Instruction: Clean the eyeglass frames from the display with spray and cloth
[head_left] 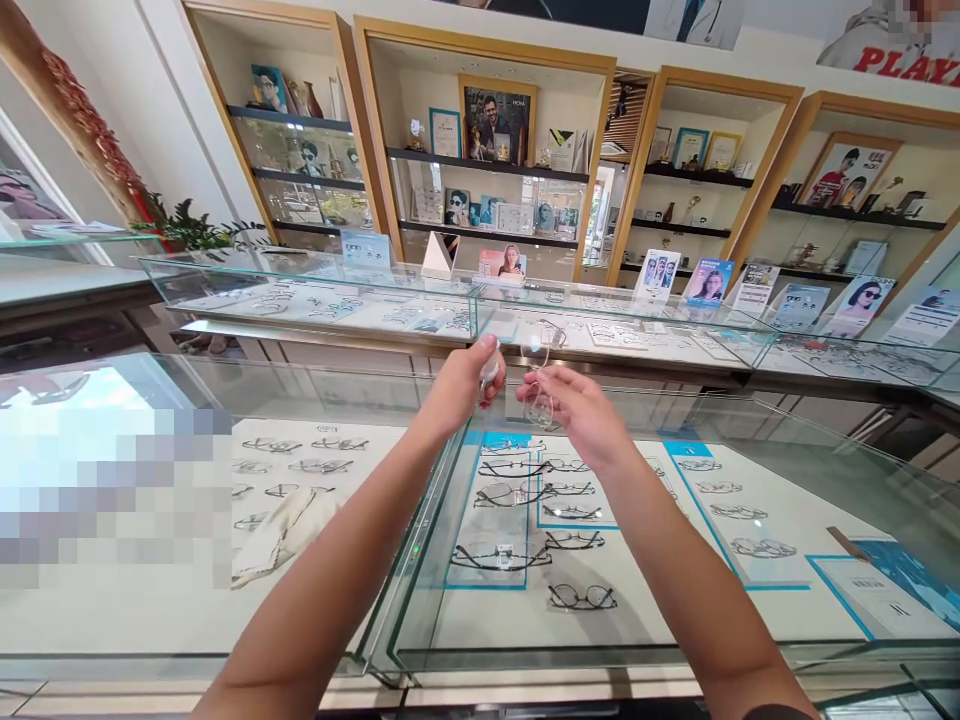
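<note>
Out in front of me, above the glass display case, my left hand (459,385) is closed around a small whitish spray bottle (490,368), its thumb pressed on the top. Most of the bottle is hidden by the fingers. Just to the right, my right hand (577,405) pinches a pair of thin-rimmed clear eyeglasses (537,347) near the middle. The eyeglasses are turned on end, one lens above the fingers and one below. Bottle and eyeglasses are apart, with a small gap between them.
Several eyeglass frames (582,597) lie inside the near glass case (525,655). A crumpled cream cloth (289,535) rests on the left case. Behind stands another glass counter (375,275) with upright ad cards (709,282). Wooden shelves (486,45) line the wall.
</note>
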